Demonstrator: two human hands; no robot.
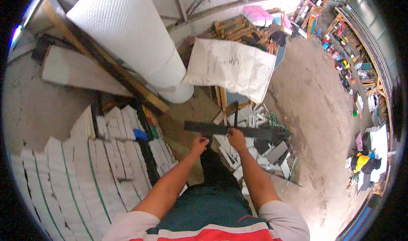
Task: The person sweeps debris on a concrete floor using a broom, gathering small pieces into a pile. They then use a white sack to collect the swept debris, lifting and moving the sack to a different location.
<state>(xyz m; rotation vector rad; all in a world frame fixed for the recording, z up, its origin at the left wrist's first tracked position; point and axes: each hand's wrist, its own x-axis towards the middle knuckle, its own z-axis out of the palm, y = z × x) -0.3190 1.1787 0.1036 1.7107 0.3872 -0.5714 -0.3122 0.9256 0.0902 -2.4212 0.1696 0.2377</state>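
Note:
In front of my legs a long, flat, dark board (255, 131) lies across, its right end above a heap of broken white pieces (276, 154). My right hand (236, 138) is closed on the board's near edge, left of its middle. A thin dark bar (236, 111) rises on the far side, in line with that hand. Just below the board's left part, my left hand (199, 145) is closed with fingers curled; something dark lies at its fingertips, too small to name. Whether this hand also grips the board is hidden.
Stacks of white strapped sheets (80, 177) stand on the left. A thick white roll (131, 41) leans beyond them beside a wooden beam (97, 54). Ahead, a pale woven sack (229, 66) covers part of a wood pile (244, 30). Coloured containers (340, 62) line the right side.

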